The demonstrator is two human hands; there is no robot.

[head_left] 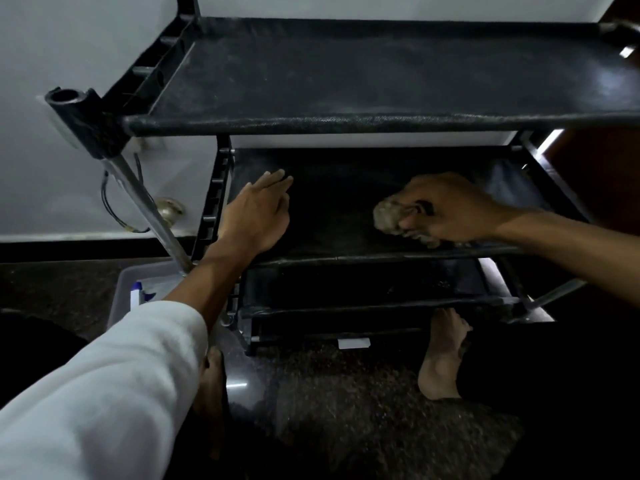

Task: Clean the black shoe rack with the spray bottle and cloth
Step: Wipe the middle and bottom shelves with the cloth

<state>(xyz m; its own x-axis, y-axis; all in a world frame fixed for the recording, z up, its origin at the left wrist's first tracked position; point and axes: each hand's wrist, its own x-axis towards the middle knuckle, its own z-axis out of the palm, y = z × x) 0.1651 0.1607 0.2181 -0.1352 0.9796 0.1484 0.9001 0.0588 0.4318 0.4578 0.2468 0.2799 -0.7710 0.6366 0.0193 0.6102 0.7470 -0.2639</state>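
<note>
Head view, entries as noted from beside the person.

1. One black shoe rack (381, 81), with fabric shelves stretched over dark tubes and plastic side pieces, stood against a white wall (69, 98) on a dark speckled floor (329, 393). Its top shelf showed grey dust streaks.
2. The second shelf (332, 216), black fabric, carried both hands.
3. The left hand (258, 213) lay palm down near the shelf's left edge. Its fingers were straight and close together, and it held nothing. A white sleeve (104, 393) covered the arm to mid-forearm.
4. The right hand (450, 209) had its fingers curled tight round a crumpled grey-brown cloth (389, 216). It pressed the cloth onto the second shelf near the front edge, right of the middle.
5. One white spray bottle (135, 295) with a blue trigger sat in a translucent plastic tub (121, 282) on the floor by the rack's left front leg. It was well apart from both hands and partly hidden by the left arm, so I could not tell whether it was upright or lying.
6. Two bare feet rested on the floor: the right foot (441, 358) had its toes under the rack's lowest front bar, and the left foot (211, 375) was beside the left front leg.
7. One looped black cable (110, 206) hung on the wall left of the rack.
</note>
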